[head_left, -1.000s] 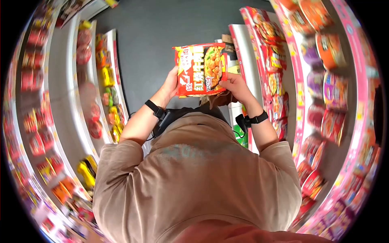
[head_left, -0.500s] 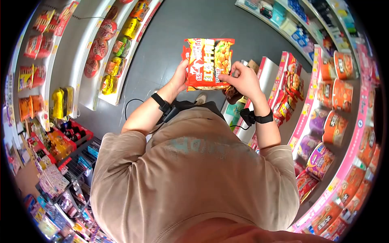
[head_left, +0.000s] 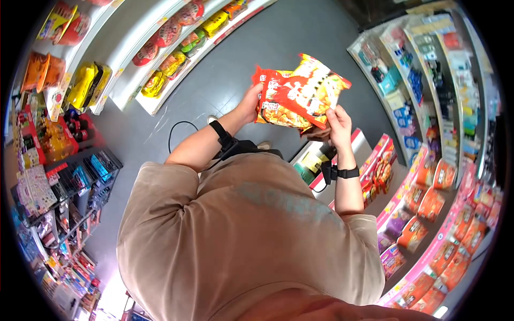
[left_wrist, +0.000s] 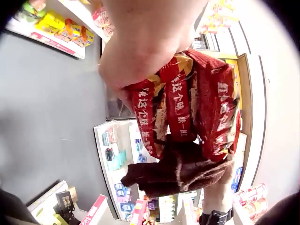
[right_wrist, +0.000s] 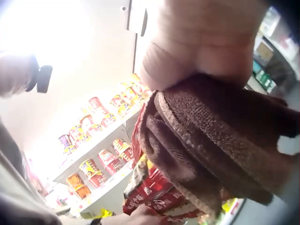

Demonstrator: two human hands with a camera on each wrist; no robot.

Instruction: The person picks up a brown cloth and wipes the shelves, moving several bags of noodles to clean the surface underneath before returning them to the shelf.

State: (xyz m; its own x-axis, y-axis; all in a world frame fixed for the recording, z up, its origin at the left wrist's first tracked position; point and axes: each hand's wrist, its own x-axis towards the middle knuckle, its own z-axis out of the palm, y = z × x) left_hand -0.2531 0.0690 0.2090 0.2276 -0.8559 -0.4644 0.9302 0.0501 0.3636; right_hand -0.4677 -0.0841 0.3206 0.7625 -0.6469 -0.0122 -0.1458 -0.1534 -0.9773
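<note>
Noodle packets held up between both hands, mid-aisle

Packets: red instant-noodle packets (head_left: 278, 114), in front of the person's chest, above the grey floor (head_left: 230, 59). Left-wrist view has three side by side, edge-on. From the head view they overlap, fanned and tilted; the right one slants up toward far right. Front print partly blurred.

Left hand (head_left: 250, 104): grasping the packets at their left end, fingers hidden behind.

Right hand (head_left: 339, 126): grasping a brown cloth (right_wrist: 206, 126), which hangs below it in folds. Fingertips also touch the right side of the packets; can't tell how firm that contact is. In left-wrist view the cloth sits right against the packet ends.

Wearables: dark strap with a camera unit on each wrist. Brown short-sleeved shirt (head_left: 246, 230), faded lettering on the chest.

Surroundings: far left, white shelves (head_left: 131, 69) with cup noodles and yellow packets. Near left, black rack (head_left: 80, 184) of small goods. Right, low shelf of red packets (head_left: 379, 174), then orange and purple noodle cups (head_left: 428, 205) behind pink edging. Far right, shelves of bottles and boxes (head_left: 407, 91), labels too small to read.
</note>
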